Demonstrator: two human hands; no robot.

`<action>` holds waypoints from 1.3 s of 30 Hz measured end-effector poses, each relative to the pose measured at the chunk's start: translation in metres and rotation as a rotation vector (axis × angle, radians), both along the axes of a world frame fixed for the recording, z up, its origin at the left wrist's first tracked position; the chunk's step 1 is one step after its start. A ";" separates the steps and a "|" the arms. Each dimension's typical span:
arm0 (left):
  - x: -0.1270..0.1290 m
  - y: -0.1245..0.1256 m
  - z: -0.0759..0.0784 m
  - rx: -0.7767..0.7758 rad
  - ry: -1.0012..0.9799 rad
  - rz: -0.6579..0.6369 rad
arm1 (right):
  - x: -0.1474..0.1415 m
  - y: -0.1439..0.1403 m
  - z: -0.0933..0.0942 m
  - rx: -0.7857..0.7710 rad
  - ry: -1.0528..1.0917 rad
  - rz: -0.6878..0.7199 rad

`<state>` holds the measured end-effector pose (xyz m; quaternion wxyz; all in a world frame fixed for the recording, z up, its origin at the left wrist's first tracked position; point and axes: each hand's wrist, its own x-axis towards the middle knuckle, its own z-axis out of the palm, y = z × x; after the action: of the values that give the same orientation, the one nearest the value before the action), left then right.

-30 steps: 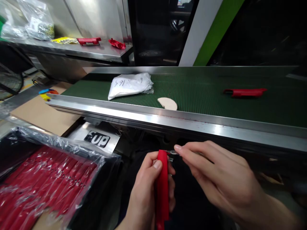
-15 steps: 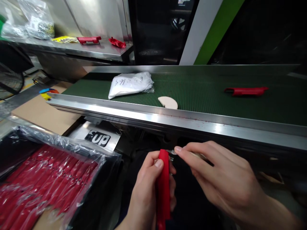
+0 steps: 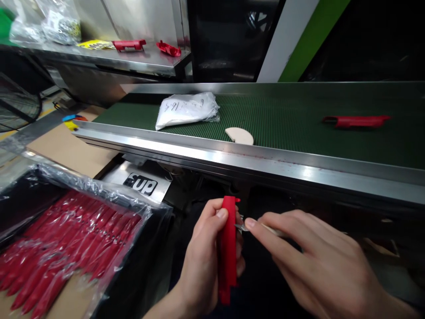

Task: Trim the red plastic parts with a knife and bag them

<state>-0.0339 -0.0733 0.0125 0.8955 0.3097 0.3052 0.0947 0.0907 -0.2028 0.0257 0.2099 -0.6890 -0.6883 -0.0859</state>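
My left hand (image 3: 202, 252) is closed around a long red plastic part (image 3: 228, 248), held upright with the thumb on its near face. A small peg sticks out at the part's top right. In my right hand (image 3: 308, 257) is a slim craft knife (image 3: 275, 231), pinched between thumb and fingers. Its short metal blade lies against the red part's right edge, a little below the top. The fingers hide most of the knife's handle.
Ahead runs a green conveyor belt (image 3: 282, 128) with a metal rim. It carries a white plastic bag (image 3: 187, 110), a beige disc piece (image 3: 239, 135) and another red part (image 3: 360, 121). At left, a plastic-lined box (image 3: 136, 221) holds many red parts. Two more lie on a metal shelf (image 3: 149, 62).
The knife blade has moved from the red part's top down along its right edge. The red part now stands slightly higher in view, and the scene has shifted a little rightward.
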 end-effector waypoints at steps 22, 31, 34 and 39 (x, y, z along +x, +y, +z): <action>0.006 0.013 0.005 0.138 -0.080 0.099 | -0.024 -0.008 -0.004 -0.009 -0.114 0.036; 0.005 0.026 0.010 0.069 -0.117 0.186 | -0.021 -0.008 0.005 0.071 0.073 0.004; -0.001 0.022 0.010 0.134 -0.099 0.122 | -0.007 -0.002 0.008 0.074 0.079 -0.039; -0.013 0.010 0.011 0.210 -0.039 -0.008 | 0.004 0.013 0.014 0.082 0.003 -0.103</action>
<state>-0.0465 -0.0632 0.0231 0.8641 0.4014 0.2749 0.1285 0.0946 -0.1899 0.0398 0.2340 -0.7145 -0.6476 -0.1238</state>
